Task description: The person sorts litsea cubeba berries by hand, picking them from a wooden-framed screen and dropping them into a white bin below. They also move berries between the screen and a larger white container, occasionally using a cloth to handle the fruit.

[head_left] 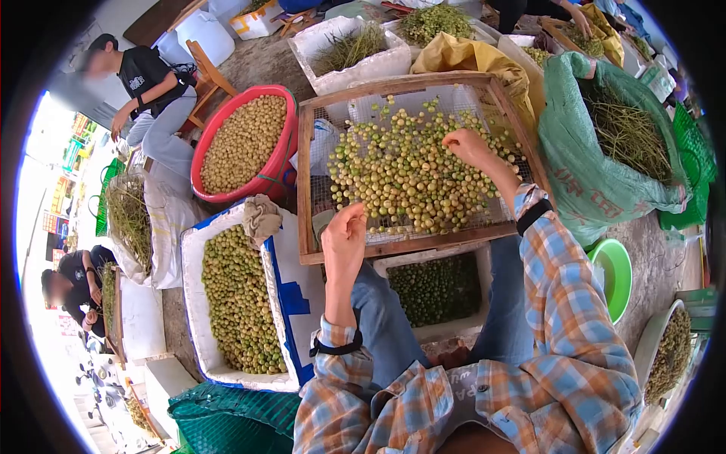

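Really, a light touch and thin layer suit the fruit (414, 180) on the screen (431, 244), at my twelve o'clock; my left fingers (350, 214) bend at its eight, right fingers (456, 139) at its two, whether closed I can't tell.

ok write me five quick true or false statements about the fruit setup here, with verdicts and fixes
1. The right hand is at the fruits on the mesh screen. True.
2. The mesh screen has a bright blue plastic frame. False: it has a brown wooden frame.
3. The red basin holds pale round fruits. True.
4. The crumpled cloth lies inside the red basin. False: the crumpled cloth hangs over the rim of the white foam box with blue tape.
5. The large green sack on the right is filled with round fruits. False: the large green sack holds thin stems.
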`<action>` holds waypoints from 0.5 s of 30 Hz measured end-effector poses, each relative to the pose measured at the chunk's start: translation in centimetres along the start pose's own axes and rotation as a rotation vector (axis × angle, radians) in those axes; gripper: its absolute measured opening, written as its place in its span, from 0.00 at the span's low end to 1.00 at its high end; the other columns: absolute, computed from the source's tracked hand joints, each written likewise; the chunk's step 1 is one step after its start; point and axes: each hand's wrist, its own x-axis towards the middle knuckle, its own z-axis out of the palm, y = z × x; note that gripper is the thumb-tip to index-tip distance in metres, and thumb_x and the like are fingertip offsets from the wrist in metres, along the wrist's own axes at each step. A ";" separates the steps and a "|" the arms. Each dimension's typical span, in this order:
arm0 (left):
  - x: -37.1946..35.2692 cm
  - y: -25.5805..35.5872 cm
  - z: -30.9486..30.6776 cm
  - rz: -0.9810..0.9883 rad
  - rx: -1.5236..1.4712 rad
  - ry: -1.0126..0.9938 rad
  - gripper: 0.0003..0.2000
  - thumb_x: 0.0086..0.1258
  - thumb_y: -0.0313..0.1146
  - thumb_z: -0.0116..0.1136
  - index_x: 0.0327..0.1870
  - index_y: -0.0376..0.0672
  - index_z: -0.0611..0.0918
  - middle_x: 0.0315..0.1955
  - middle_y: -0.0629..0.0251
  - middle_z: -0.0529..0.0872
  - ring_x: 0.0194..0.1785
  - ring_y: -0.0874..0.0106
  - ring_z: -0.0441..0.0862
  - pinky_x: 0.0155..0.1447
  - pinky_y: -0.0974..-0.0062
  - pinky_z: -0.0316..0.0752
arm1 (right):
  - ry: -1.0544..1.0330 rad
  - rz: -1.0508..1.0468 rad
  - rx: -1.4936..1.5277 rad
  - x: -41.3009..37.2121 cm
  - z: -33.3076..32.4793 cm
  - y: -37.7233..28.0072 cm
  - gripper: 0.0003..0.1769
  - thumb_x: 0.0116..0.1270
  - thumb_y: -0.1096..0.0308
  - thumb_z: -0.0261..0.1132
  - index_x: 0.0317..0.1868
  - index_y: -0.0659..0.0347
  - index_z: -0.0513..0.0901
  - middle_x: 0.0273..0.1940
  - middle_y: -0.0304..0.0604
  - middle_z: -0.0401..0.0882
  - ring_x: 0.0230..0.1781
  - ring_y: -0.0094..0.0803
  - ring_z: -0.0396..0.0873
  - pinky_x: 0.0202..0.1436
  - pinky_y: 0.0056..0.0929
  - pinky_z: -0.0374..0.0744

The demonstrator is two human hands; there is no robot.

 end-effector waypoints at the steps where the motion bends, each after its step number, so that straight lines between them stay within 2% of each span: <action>1: 1.4 0.8 0.6 0.034 0.086 -0.094 0.08 0.59 0.22 0.53 0.40 0.39 0.79 0.30 0.61 0.82 0.32 0.73 0.79 0.37 0.78 0.72 | 0.028 -0.104 -0.095 0.3 0.7 -0.9 0.11 0.63 0.74 0.52 0.44 0.59 0.78 0.40 0.45 0.79 0.40 0.40 0.76 0.43 0.38 0.73; 2: 2.9 1.3 1.4 0.068 0.174 -0.189 0.09 0.59 0.23 0.52 0.39 0.40 0.80 0.32 0.60 0.82 0.33 0.69 0.81 0.38 0.75 0.73 | 0.025 -0.106 -0.093 0.7 1.1 -1.7 0.11 0.63 0.74 0.52 0.44 0.59 0.78 0.40 0.45 0.79 0.40 0.40 0.76 0.43 0.38 0.73; 4: 6.5 2.0 3.2 0.165 0.254 -0.270 0.09 0.58 0.24 0.50 0.39 0.43 0.81 0.34 0.58 0.82 0.36 0.61 0.80 0.40 0.68 0.74 | -0.007 0.007 -0.392 1.4 1.7 -2.9 0.07 0.59 0.74 0.55 0.38 0.60 0.77 0.34 0.44 0.76 0.36 0.42 0.74 0.38 0.42 0.71; 5: 8.3 1.5 4.6 0.179 0.307 -0.309 0.09 0.58 0.24 0.50 0.38 0.43 0.81 0.34 0.57 0.82 0.38 0.61 0.80 0.41 0.67 0.74 | -0.103 0.067 -0.427 2.1 1.5 -3.2 0.03 0.58 0.76 0.54 0.32 0.61 0.73 0.33 0.46 0.73 0.37 0.45 0.73 0.37 0.45 0.69; 6: 9.9 0.5 6.1 0.195 0.356 -0.348 0.09 0.58 0.24 0.50 0.37 0.44 0.81 0.34 0.57 0.82 0.39 0.60 0.80 0.42 0.67 0.74 | -0.103 0.066 -0.426 2.2 1.6 -3.1 0.03 0.58 0.76 0.54 0.32 0.61 0.73 0.33 0.46 0.73 0.37 0.45 0.73 0.37 0.45 0.69; 8: 12.2 -0.8 9.0 0.196 0.462 -0.423 0.09 0.57 0.24 0.51 0.37 0.45 0.82 0.34 0.57 0.82 0.40 0.60 0.80 0.43 0.66 0.74 | -0.002 0.020 -0.314 2.0 2.0 -2.2 0.02 0.58 0.77 0.53 0.30 0.60 0.71 0.32 0.46 0.71 0.34 0.44 0.71 0.36 0.47 0.66; 10: 13.2 -2.3 11.6 0.206 0.561 -0.491 0.09 0.57 0.24 0.51 0.36 0.46 0.82 0.35 0.57 0.82 0.41 0.60 0.80 0.44 0.66 0.74 | 0.017 0.044 -0.385 2.3 2.1 -1.7 0.02 0.58 0.76 0.54 0.29 0.60 0.71 0.30 0.45 0.71 0.33 0.41 0.70 0.37 0.45 0.66; 12: 13.8 -3.4 13.4 0.183 0.714 -0.569 0.08 0.53 0.28 0.57 0.34 0.49 0.83 0.36 0.61 0.82 0.41 0.61 0.80 0.45 0.64 0.74 | -0.102 0.117 -0.456 2.6 1.5 -1.9 0.03 0.60 0.74 0.53 0.32 0.59 0.73 0.33 0.46 0.75 0.31 0.40 0.74 0.36 0.38 0.71; 13: 14.0 -3.9 13.9 0.150 0.669 -0.574 0.07 0.52 0.30 0.60 0.33 0.48 0.83 0.36 0.59 0.82 0.43 0.60 0.79 0.46 0.63 0.73 | -0.096 0.154 -0.296 2.4 1.0 -1.8 0.07 0.62 0.71 0.53 0.39 0.57 0.75 0.32 0.43 0.76 0.28 0.34 0.74 0.32 0.33 0.73; 14: 14.4 -4.4 14.2 0.151 0.669 -0.576 0.07 0.52 0.30 0.60 0.33 0.48 0.83 0.36 0.59 0.82 0.43 0.60 0.79 0.46 0.63 0.73 | -0.095 0.157 -0.295 2.2 0.4 -1.5 0.07 0.62 0.71 0.53 0.39 0.57 0.75 0.32 0.43 0.76 0.28 0.34 0.74 0.32 0.33 0.73; 15: 14.5 -4.4 14.3 0.170 0.765 -0.602 0.07 0.52 0.31 0.60 0.33 0.47 0.83 0.35 0.58 0.81 0.43 0.59 0.79 0.46 0.63 0.74 | -0.030 0.219 0.064 1.9 -0.3 -0.9 0.09 0.63 0.69 0.52 0.42 0.57 0.75 0.30 0.40 0.75 0.25 0.31 0.72 0.28 0.31 0.72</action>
